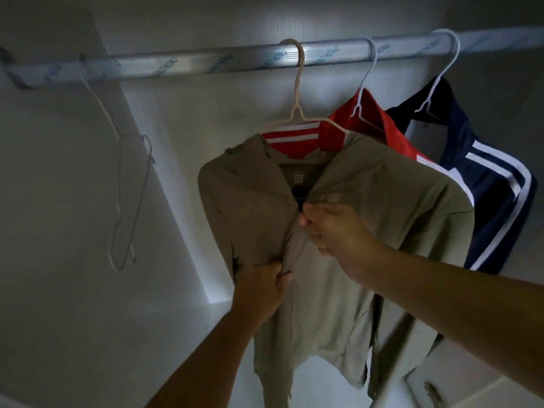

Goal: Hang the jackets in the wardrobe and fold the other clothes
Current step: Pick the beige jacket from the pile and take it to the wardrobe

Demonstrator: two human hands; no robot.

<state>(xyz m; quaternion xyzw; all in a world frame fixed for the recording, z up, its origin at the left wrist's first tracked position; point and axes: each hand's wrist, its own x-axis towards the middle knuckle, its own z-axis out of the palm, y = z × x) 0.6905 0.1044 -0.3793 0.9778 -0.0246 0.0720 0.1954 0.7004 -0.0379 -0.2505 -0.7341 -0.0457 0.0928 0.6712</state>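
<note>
An olive-beige jacket (250, 201) hangs on a pale wire hanger (297, 113) from the metal wardrobe rail (188, 58). My left hand (262, 293) grips the jacket's front edge low down, bunching the cloth. My right hand (332, 228) pinches the front opening higher up, at chest height. Behind it hang a red jacket (374, 122) with white stripes and a navy jacket (497, 184) with white stripes, each on a white hanger.
An empty wire hanger (129, 201) dangles from the rail at the left, near the wardrobe's side wall (73, 231). The white back wall (182, 113) is lit behind the clothes. A door handle (431, 391) shows at the bottom right.
</note>
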